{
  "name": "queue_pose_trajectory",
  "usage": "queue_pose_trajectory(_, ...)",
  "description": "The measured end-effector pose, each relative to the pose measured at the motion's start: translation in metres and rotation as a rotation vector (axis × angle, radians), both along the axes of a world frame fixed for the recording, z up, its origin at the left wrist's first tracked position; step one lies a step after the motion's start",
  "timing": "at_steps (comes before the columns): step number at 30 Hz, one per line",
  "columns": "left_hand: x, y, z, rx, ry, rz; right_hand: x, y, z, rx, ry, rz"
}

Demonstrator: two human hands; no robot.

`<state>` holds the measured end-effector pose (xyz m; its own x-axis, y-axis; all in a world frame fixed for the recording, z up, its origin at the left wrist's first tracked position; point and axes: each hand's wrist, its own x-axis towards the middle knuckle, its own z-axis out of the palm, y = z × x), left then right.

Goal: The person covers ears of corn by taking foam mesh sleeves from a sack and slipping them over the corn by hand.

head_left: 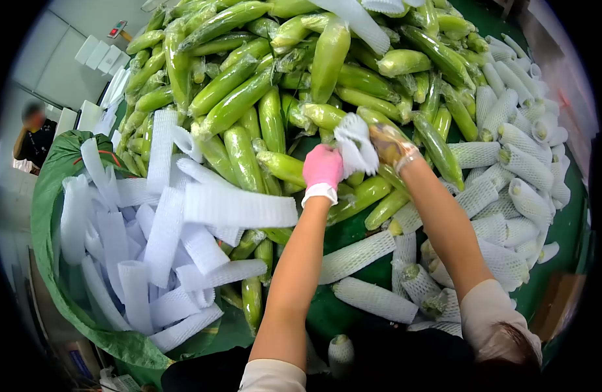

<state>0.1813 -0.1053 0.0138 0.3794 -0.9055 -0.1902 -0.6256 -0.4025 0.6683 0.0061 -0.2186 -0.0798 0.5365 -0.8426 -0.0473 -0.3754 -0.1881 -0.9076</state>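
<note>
My left hand (324, 168), in a pink glove with a white cuff, is closed on a crumpled white foam net sleeve (357, 145). Against the sleeve's right edge, my right hand (394, 145), in a brownish glove, has its fingers curled; they are blurred, and it seems to grip that edge. Both hands are over a heap of long green ears, which look like corn in the husk, wrapped in clear film. One wrapped ear (324, 116) lies just beyond the left hand, and another (438, 149) lies to the right of the right hand.
A green sack (53, 261) of flat foam sleeves (164, 235) stands at the left. Sleeved ears (526, 199) are piled at the right; more (373, 299) lie near my body on the green surface (337, 234). At the far left is another person (36, 140).
</note>
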Motion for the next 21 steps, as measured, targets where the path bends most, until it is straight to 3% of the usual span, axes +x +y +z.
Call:
queue_pose_trajectory(1, 0.004, 0.003, -0.011, -0.088, -0.128, -0.158, -0.007, 0.015, 0.018, -0.011, -0.084, 0.007)
queue_pose_trajectory(3, -0.001, 0.005, -0.011, -0.219, 0.624, 0.057, -0.008, 0.059, 0.077, 0.0, -0.226, 0.014)
queue_pose_trajectory(4, -0.003, 0.011, -0.007, -0.322, 0.855, 0.08, -0.002, 0.073, 0.097, 0.083, -0.265, 0.003)
queue_pose_trajectory(5, -0.012, 0.02, 0.007, -0.395, 0.929, 0.139, 0.006, 0.081, 0.11, 0.361, -0.272, -0.034)
queue_pose_trajectory(7, -0.018, 0.026, 0.009, -0.497, 1.038, 0.212, 0.017, 0.088, 0.118, 0.27, -0.162, -0.112)
queue_pose_trajectory(9, -0.01, 0.025, 0.012, -0.49, 1.034, 0.187, 0.019, 0.076, 0.063, 0.339, -0.604, -0.079)
queue_pose_trajectory(12, 0.003, 0.006, -0.012, -0.282, 0.957, 0.144, 0.024, 0.069, 0.047, 0.14, -0.255, -0.137)
queue_pose_trajectory(13, 0.004, 0.0, -0.011, -0.274, 0.956, 0.146, 0.023, 0.069, 0.054, 0.147, -0.255, -0.14)
queue_pose_trajectory(15, 0.008, -0.002, -0.01, -0.208, 0.346, 0.0, 0.023, 0.074, 0.073, -0.016, -0.017, -0.232)
queue_pose_trajectory(17, 0.004, -0.006, -0.008, -0.251, 0.348, 0.022, 0.025, 0.067, 0.059, -0.02, 0.006, -0.237)
queue_pose_trajectory(19, -0.003, -0.005, -0.007, -0.245, 0.44, 0.115, 0.029, 0.078, 0.052, 0.148, -0.434, -0.359)
queue_pose_trajectory(20, -0.014, 0.0, -0.006, -0.279, 0.792, 0.213, 0.028, 0.086, 0.04, 0.169, -0.531, -0.417)
queue_pose_trajectory(21, -0.02, 0.013, -0.005, -0.243, 0.813, 0.23, 0.028, 0.094, 0.027, 0.186, -0.63, -0.474)
